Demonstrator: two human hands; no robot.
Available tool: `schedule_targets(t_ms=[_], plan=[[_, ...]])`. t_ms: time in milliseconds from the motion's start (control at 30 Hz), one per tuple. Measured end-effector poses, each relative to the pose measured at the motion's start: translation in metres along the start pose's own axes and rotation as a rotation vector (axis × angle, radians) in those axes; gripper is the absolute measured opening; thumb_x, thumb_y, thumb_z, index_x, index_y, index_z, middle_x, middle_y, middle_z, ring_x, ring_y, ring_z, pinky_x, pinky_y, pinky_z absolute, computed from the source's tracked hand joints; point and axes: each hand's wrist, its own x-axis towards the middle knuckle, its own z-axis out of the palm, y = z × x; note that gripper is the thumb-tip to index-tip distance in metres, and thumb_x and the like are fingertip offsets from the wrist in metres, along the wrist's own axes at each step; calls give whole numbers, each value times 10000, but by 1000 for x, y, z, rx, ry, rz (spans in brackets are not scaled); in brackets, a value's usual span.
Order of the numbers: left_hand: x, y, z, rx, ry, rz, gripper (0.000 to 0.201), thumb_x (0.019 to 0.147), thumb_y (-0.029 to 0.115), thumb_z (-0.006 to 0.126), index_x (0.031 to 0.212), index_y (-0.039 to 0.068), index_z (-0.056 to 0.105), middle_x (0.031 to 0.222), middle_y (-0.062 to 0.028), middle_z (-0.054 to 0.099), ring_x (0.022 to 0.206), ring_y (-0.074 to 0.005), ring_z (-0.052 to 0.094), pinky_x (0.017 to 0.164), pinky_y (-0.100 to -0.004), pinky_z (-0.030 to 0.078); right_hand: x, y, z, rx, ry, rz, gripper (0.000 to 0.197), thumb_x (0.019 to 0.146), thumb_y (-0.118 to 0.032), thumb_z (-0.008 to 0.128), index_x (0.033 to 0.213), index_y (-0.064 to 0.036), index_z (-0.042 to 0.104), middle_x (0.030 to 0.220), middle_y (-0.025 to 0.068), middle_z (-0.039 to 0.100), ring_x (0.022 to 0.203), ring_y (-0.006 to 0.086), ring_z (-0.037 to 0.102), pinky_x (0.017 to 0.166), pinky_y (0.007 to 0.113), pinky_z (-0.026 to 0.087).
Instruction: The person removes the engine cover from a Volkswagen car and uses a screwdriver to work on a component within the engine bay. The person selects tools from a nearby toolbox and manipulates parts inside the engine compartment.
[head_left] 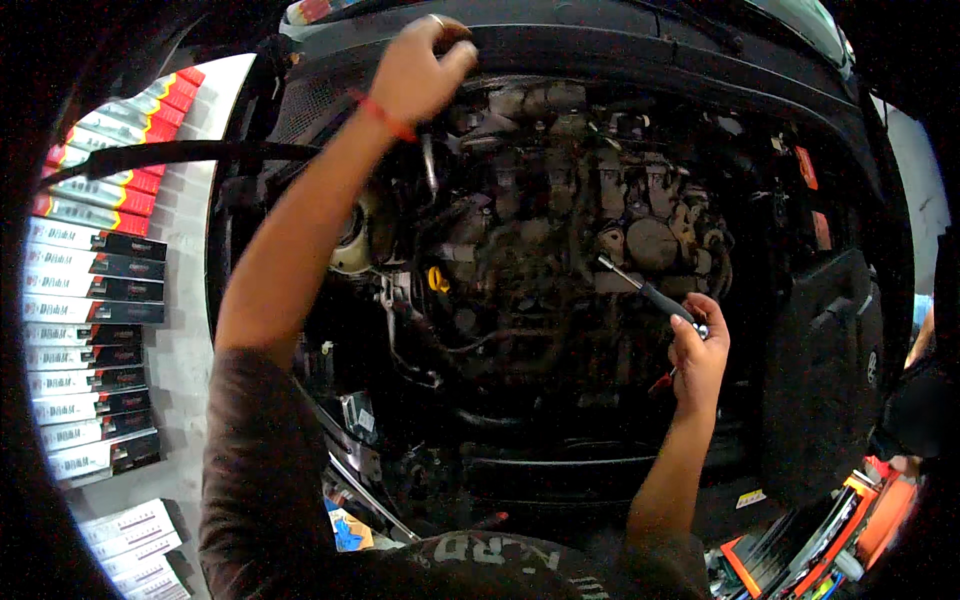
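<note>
I look down into a dirty car engine bay (pixel 560 230). My left hand (pixel 420 70), with a red thread at the wrist and a ring, is closed on the black trim edge (pixel 640 50) at the far side of the bay. My right hand (pixel 700 350) grips the black handle of a long socket driver (pixel 640 287). Its metal shaft points up and left, and the tip rests against an engine part near the middle. A yellow dipstick ring (pixel 437 279) shows left of centre, below my left forearm.
Long flat boxes, red-ended and black-ended (pixel 95 300), lie in rows on a white shelf at the left. An orange tool tray (pixel 840 540) with several tools sits at the lower right. Another person's arm (pixel 918 340) shows at the right rim. A pale fluid reservoir (pixel 355 240) sits left of the engine.
</note>
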Motion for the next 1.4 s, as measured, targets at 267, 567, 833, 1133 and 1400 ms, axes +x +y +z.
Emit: schedule_targets(t_ms=[267, 567, 833, 1133, 1400], plan=[[-264, 136, -72, -424, -540, -317, 130, 923, 140, 642, 918, 10, 631, 850, -168, 643, 801, -330, 634, 733, -389, 509, -5, 4, 3, -63, -121, 73, 394, 775, -22, 742, 1148, -48, 620, 911, 28, 593, 544, 48, 445, 435, 208, 338], [-432, 218, -132, -535, -384, -788, 174, 840, 99, 725, 762, 2, 603, 726, -121, 617, 681, -255, 574, 635, -334, 449, -154, -36, -60, -107, -140, 291, 371, 815, -28, 667, 1180, -51, 605, 987, 15, 595, 484, 33, 366, 404, 190, 269], [-458, 271, -153, -482, -569, -502, 446, 739, 233, 848, 1080, 37, 636, 999, -142, 663, 951, -306, 648, 845, -378, 514, -264, 27, -146, -25, -170, 494, 331, 861, -61, 627, 1187, -65, 572, 1034, 36, 593, 460, 48, 347, 407, 207, 257], [-497, 304, -135, -328, -577, -391, 507, 728, 174, 813, 1165, 35, 598, 1100, -172, 641, 1029, -359, 621, 896, -412, 511, -291, 50, -137, -980, -261, -432, 386, 703, -85, 814, 1051, -64, 648, 1040, 97, 639, 990, 283, 627, 892, 373, 508], [-502, 316, -139, -305, -460, -471, 488, 773, 176, 794, 1185, 13, 592, 1151, -187, 642, 1074, -365, 620, 922, -405, 508, -305, 64, -147, -1195, -77, -618, 450, 687, -112, 816, 1112, -88, 669, 1173, 109, 612, 1144, 338, 550, 964, 421, 470]])
